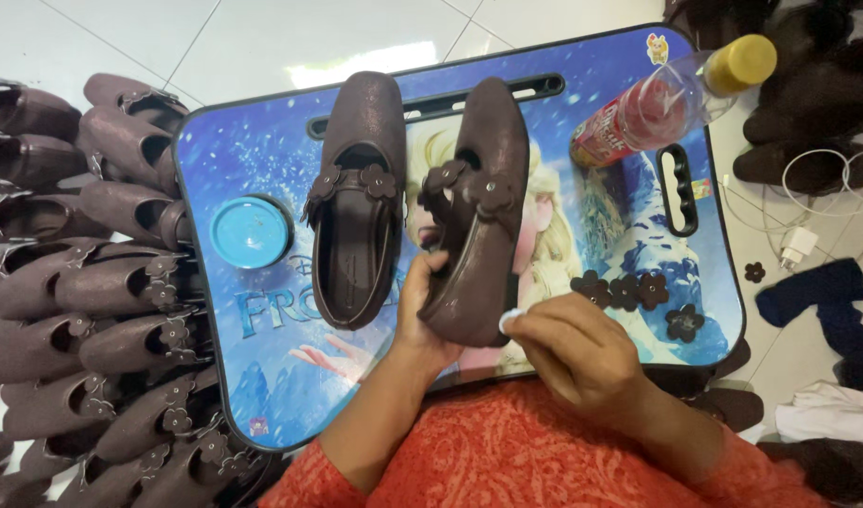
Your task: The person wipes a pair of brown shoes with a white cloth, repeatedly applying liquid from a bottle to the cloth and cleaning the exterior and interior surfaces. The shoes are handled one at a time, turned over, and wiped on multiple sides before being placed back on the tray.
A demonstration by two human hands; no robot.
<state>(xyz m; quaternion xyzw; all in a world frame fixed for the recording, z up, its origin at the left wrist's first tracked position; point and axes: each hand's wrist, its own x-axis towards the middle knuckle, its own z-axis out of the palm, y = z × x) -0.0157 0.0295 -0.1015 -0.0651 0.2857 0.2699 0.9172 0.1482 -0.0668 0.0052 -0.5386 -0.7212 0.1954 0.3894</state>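
— Dark brown shoe (479,212), tipped on its side over the blue lap tray (262,376), heel toward the body. Cupped from below and behind at the heel by the left hand (422,315), fingers curled round the back edge.

— And the right hand (577,348)?

— Bunched, fingertips pinched on a small white wad (511,320), pressed to the heel end of the sole. Likely light; soft upper, probably giving under a squeeze, so better gripped at the firmer heel or sole rim, well clear of the flower trims (469,183) on the strap.

— Slippery?

— Probably not: matte, suede-like surface. Trims possibly fragile.

— Around it?

— Matching second shoe (356,202) lying flat just beside, opening up. Round blue lid (251,230) further left; loose flower pieces (639,292) to the right; clear bottle (676,94) with yellow cap at the far corner. Rows of like shoes (83,310) packed on the floor at left.
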